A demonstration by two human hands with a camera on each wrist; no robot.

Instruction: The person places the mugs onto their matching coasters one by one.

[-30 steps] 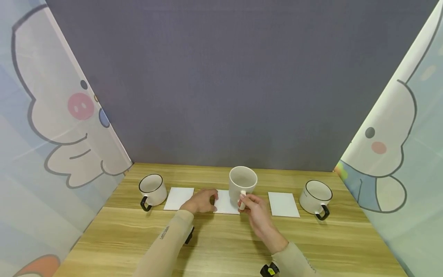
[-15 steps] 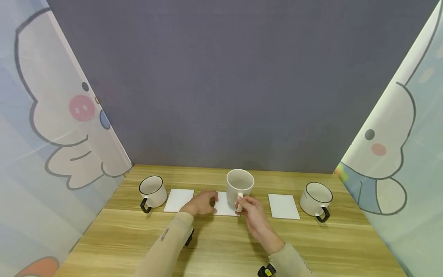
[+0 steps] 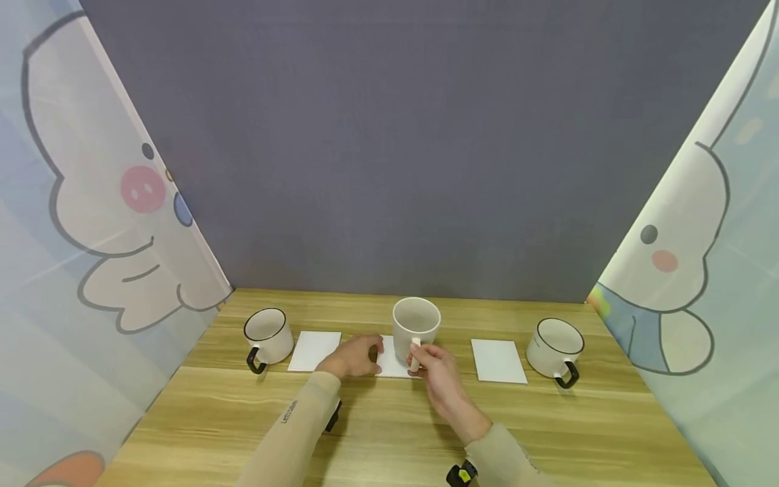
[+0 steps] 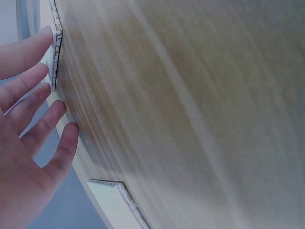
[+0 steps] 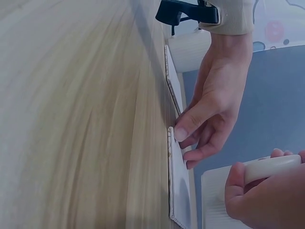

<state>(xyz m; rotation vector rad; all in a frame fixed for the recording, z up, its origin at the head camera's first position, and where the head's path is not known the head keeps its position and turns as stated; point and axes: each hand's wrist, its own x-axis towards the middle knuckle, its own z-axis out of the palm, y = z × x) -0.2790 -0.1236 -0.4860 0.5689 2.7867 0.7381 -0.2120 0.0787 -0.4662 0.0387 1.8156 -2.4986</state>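
My right hand (image 3: 443, 379) pinches the handle of a tall white mug (image 3: 404, 338). In the right wrist view the mug (image 5: 212, 195) hangs a little above the middle white square coaster (image 5: 180, 191), with a gap under its base. At the left side of that coaster (image 3: 387, 365) is my left hand (image 3: 353, 356). Its thumb and fingertips touch the coaster's edge, spread and loosely bent. The left wrist view shows the fingers (image 4: 35, 138) near the coaster's corner. A second coaster (image 3: 310, 348), left of this hand, is partly covered by it.
A white mug with black rim and handle (image 3: 270, 338) stands at the left. A similar mug (image 3: 555, 348) stands at the right, beside another white coaster (image 3: 499, 360). Behind the wooden table (image 3: 389, 433) rises a grey panel (image 3: 389, 149); printed curtains flank it.
My right hand has moved the white mug leftward, more over the middle coaster. My left hand has stayed at the coaster's edge.
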